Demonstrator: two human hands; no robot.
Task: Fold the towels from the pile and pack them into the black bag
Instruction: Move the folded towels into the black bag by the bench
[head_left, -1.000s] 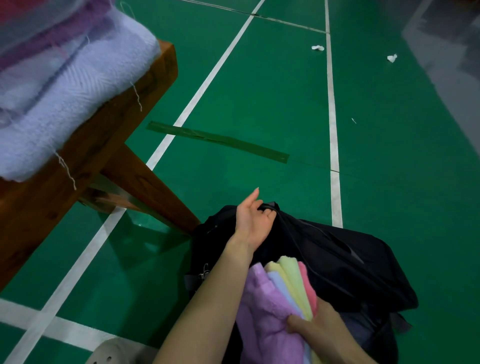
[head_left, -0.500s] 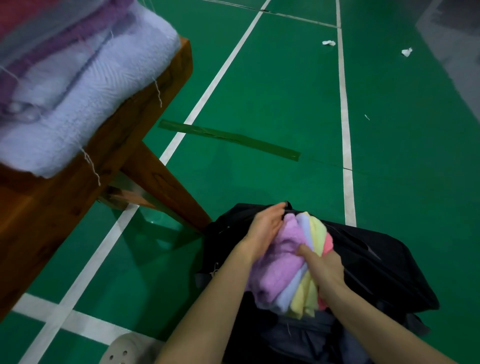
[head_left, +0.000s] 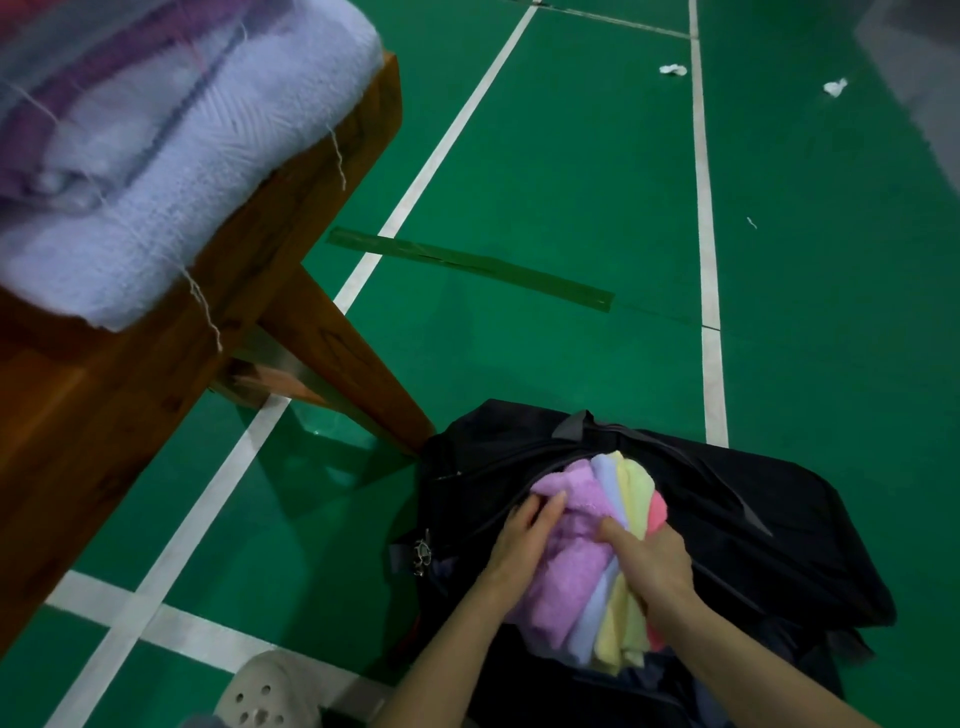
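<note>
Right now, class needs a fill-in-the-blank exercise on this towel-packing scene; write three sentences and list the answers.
1. Both hands push the stack of pastel folded towels into the ____ fabric bag.
2. The leftmost towel in that stack is ____.
3. The pale blue towel pile lies on a ____ bench.

Answers: black; purple; wooden

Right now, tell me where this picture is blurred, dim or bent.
Head view: the towel pile on the wooden bench is smeared by blur at the upper left; the white court lines splay apart, wide-angle distortion; light is dim and even, the black bag losing detail in darkness; both hands and the folded towels are reasonably sharp.
</note>
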